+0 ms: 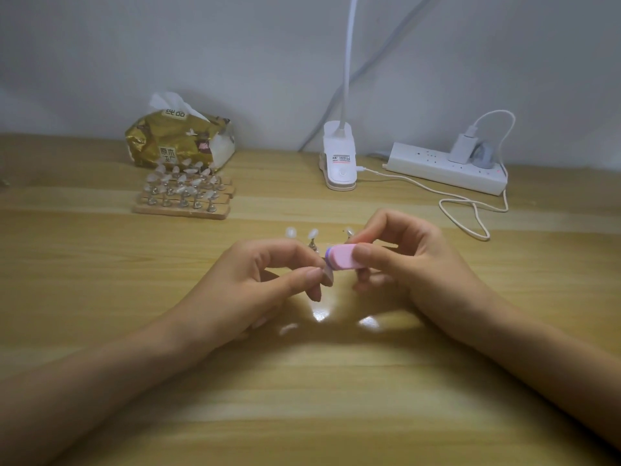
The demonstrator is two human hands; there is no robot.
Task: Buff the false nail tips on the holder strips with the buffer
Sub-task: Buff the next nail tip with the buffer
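Observation:
My right hand (400, 260) pinches a pink buffer block (339, 257) with a purple end, thumb on top. The buffer's end lies against a false nail tip (327, 276) that my left hand (268, 280) pinches between thumb and forefinger. Behind my hands several clear nail tips on metal stands (312, 235) poke up; their holder strip is mostly hidden by my fingers. Further back on the left lie wooden holder strips (183, 196) carrying several more nail tips.
A gold tissue pack (181, 139) stands at the back left. A white clip lamp (339, 163) sits at the back centre, with a white power strip (447, 168) and looping cable (470, 213) to its right. All rest on a wooden table (302, 398).

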